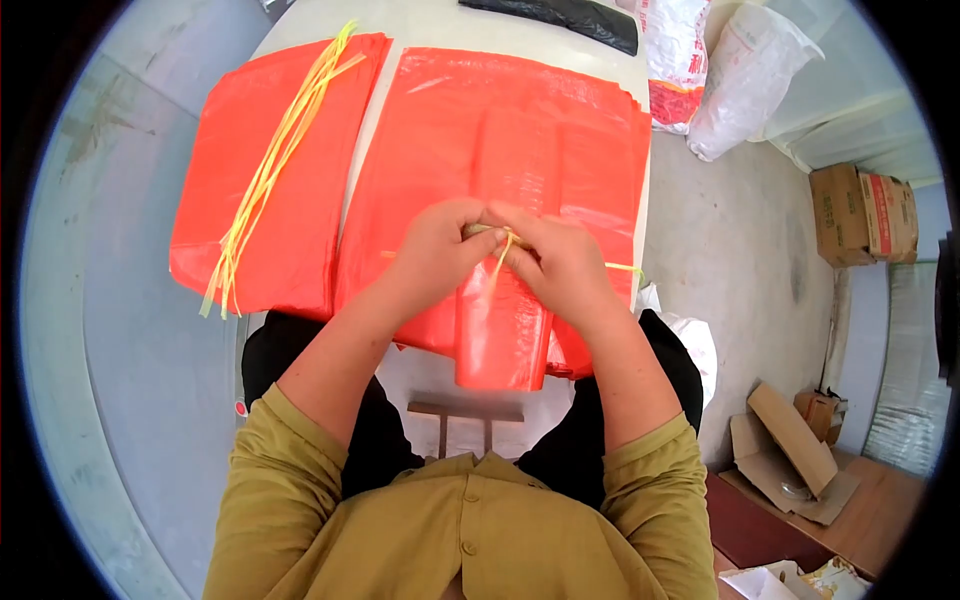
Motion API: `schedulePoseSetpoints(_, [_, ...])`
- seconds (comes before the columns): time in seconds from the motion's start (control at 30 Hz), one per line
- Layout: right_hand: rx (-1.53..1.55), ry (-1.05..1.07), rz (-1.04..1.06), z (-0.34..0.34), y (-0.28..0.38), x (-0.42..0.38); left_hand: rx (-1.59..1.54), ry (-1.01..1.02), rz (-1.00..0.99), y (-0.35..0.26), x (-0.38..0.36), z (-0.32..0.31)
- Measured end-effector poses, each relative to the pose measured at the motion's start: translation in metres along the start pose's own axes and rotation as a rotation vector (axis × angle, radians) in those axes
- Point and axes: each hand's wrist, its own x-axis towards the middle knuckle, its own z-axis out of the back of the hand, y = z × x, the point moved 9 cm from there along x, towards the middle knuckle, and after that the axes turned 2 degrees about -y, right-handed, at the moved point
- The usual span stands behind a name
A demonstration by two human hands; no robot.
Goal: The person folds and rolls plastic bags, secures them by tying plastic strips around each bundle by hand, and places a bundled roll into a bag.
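Observation:
A folded bundle of red plastic bags (505, 345) lies lengthwise before me, on top of a wide stack of flat red plastic bags (600, 140). Over its middle, my left hand (447, 243) and my right hand (556, 262) meet with fingers closed on a yellow plastic strip (505, 250). One strip end hangs down between the hands, and another sticks out to the right past my right wrist. My fingers hide how the strip crosses itself. To the left, several loose yellow strips (275, 165) lie across a second stack of red bags (215, 190).
A black rolled bag (560, 18) lies at the far edge of the pale table (420, 25). White sacks (750, 75) stand on the floor beyond it at right. Cardboard boxes (862, 215) sit by the right wall, with opened cardboard (785, 455) at lower right.

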Motion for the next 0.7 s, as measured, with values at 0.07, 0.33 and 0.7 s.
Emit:
schedulePoseSetpoints(0.07, [0.008, -0.113, 0.143, 0.002, 0.000, -0.004, -0.020, -0.012, 0.038, 0.011, 0.003, 0.002])
schedulePoseSetpoints(0.33, [0.365, -0.092, -0.249, 0.003, -0.053, -0.012, 0.440, -0.237, -0.257, -0.019, 0.002, 0.031])
schedulePoseSetpoints(0.7, [0.221, 0.130, -0.397, 0.012, -0.075, -0.023, 0.616, -0.257, -0.298, -0.022, -0.001, 0.028])
